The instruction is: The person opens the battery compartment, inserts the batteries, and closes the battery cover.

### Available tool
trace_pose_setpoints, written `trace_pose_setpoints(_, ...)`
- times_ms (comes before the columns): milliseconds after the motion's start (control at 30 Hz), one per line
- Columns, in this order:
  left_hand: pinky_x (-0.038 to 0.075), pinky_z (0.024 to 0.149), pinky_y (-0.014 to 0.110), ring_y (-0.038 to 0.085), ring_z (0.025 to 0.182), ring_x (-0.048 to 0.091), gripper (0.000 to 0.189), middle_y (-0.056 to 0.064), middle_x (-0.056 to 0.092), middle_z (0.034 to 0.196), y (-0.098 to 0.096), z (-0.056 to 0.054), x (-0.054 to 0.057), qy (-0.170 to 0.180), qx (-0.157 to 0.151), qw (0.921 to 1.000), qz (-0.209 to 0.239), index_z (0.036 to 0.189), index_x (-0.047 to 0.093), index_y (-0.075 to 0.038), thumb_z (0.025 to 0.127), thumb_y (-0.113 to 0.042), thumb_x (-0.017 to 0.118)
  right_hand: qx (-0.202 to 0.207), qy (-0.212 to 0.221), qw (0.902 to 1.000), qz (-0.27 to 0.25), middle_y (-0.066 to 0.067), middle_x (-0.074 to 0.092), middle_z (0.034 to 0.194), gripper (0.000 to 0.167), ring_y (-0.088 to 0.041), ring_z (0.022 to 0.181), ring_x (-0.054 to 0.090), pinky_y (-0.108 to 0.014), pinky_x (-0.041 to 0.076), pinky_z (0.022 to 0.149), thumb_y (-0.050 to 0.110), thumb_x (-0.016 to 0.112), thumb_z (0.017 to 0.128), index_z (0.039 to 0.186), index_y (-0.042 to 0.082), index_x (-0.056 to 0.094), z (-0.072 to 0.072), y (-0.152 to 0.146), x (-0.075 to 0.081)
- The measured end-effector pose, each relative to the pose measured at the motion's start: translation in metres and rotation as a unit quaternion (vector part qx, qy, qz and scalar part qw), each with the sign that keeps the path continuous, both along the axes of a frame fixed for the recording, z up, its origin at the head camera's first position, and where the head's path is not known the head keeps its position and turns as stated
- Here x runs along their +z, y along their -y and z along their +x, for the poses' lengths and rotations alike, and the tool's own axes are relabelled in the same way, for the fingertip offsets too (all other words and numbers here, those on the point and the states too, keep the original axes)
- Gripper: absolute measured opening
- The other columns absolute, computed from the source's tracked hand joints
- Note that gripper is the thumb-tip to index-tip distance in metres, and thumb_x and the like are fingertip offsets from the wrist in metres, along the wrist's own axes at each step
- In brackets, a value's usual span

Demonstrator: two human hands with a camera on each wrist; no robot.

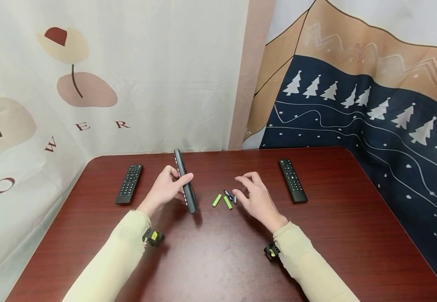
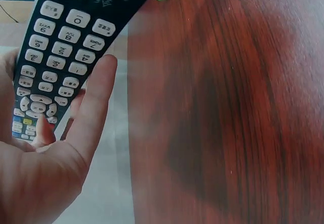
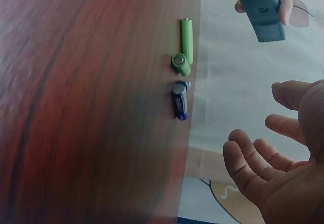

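Pale printed curtain point(image 1: 180, 84) behind on the left, navy curtain with white trees point(image 1: 328, 113) on the right; reddish-brown wooden table point(image 1: 226, 260) in front. Left hand point(image 1: 165, 186) grasps a black remote point(image 1: 189, 197), thumb on one side and fingers on the other, raised above the table left of centre; its buttons face the left wrist view. Right hand point(image 1: 258, 197) hangs released, fingers loosely bent, just beside the small batteries. Of these, two green batteries point(image 1: 217, 200) lie nearer the left hand, close together; two bluish batteries point(image 1: 228, 195) lie nearer the right. Second remote point(image 1: 129, 184) lies buttons up at far left; third remote point(image 1: 292, 181), likewise, at right.
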State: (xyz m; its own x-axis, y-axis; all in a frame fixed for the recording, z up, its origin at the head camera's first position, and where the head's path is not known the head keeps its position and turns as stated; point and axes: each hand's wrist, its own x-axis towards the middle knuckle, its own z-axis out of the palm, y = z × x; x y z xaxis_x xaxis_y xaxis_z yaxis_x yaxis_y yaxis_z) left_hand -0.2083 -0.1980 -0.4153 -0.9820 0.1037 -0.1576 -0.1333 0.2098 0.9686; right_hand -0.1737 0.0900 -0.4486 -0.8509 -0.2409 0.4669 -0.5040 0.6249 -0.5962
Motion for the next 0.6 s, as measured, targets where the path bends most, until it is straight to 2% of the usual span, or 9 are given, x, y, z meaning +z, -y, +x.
trace_pose_setpoints(133, 0.061, 0.061, 0.058, 0.019, 0.053, 0.069, 0.042, 0.010, 0.062, 0.079, 0.004, -0.002, -0.002, 0.004, -0.004, 1.0000, -0.004, 0.103, 0.033, -0.005, 0.099, -0.023, 0.071, -0.007, 0.002, 1.0000, 0.004, -0.016, 0.056, 0.121, 0.033, -0.028, 0.087, 0.069, -0.038, 0.058, 0.074, 0.009, 0.076, 0.093, 0.125, 0.004, 0.070, 0.001, -0.005, -0.001)
trace_pose_setpoints(300, 0.061, 0.063, 0.059, 0.017, 0.054, 0.068, 0.043, 0.011, 0.059, 0.082, 0.010, -0.004, -0.002, 0.002, -0.007, 0.9992, -0.038, 0.103, 0.035, -0.004, 0.098, -0.024, 0.072, -0.014, 0.008, 0.9998, 0.010, -0.016, 0.055, 0.121, 0.033, -0.028, 0.087, 0.070, -0.039, 0.058, 0.075, 0.010, 0.076, 0.093, 0.125, 0.004, 0.069, 0.002, -0.011, 0.000)
trace_pose_setpoints(600, 0.062, 0.063, 0.054, 0.020, 0.051, 0.067, 0.049, 0.009, 0.057, 0.068, 0.020, -0.006, 0.003, -0.004, -0.015, 0.9932, -0.116, 0.103, 0.036, -0.003, 0.097, -0.032, 0.074, -0.027, 0.014, 0.9993, 0.023, -0.016, 0.055, 0.121, 0.036, -0.028, 0.088, 0.068, -0.041, 0.058, 0.076, 0.012, 0.077, 0.094, 0.128, 0.003, 0.068, 0.000, -0.024, 0.001)
